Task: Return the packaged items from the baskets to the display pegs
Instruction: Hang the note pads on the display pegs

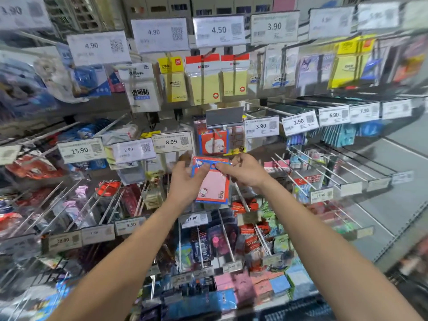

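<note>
Upright, pink packet [214, 187], top pinched between left hand [185, 183], right hand [246, 173] fingers [221, 167]

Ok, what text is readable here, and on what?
"4.90": upper-left price tag
"4.50": upper-middle price tag
"3.90": upper-right price tag
"透明贴": white pack
"15.90": left price tag
"8.99": middle price tag
"6.90": right price tag
"11.90": lower price tag
Held pink pack: print unreadable; corner tag blurred.

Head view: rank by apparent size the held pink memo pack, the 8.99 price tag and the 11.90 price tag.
1. pink memo pack, though partly covered
2. 8.99 price tag
3. 11.90 price tag
The tags hang at different depths, so their true sizes are unsure.
</note>
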